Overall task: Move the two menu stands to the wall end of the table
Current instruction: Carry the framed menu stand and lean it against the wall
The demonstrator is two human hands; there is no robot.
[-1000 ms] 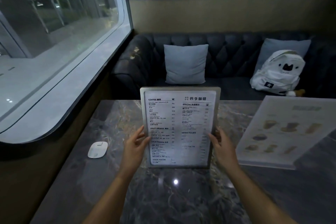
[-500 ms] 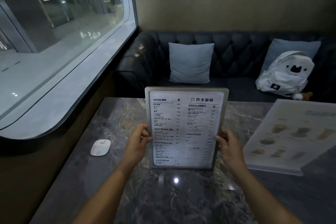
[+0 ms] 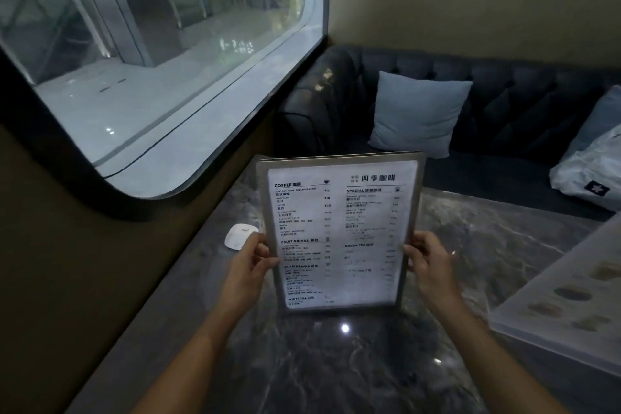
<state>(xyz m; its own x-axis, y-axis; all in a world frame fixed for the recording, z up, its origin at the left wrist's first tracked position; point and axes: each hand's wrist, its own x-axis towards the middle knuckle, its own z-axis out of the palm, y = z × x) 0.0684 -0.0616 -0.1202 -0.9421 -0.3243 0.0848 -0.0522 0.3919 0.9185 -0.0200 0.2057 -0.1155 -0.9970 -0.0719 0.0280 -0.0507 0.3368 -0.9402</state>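
A framed text menu stand (image 3: 339, 232) is upright over the dark marble table (image 3: 336, 373), its face toward me. My left hand (image 3: 250, 262) grips its left edge and my right hand (image 3: 425, 262) grips its right edge, both about halfway down. The stand's lower edge is near the tabletop; I cannot tell whether it touches. A second menu stand (image 3: 568, 296), clear with pictures of drinks, leans at the right edge of the view, cut off by the frame.
A small white disc-shaped device (image 3: 239, 235) lies on the table by the wall (image 3: 100, 279) on the left, under a large window (image 3: 151, 44). A dark tufted sofa (image 3: 504, 94) behind the table holds a grey cushion (image 3: 416, 114) and a white backpack (image 3: 591, 171).
The view has swung left toward the wall and window. The text menu stand, still held in both hands, has moved left, closer to the white device.
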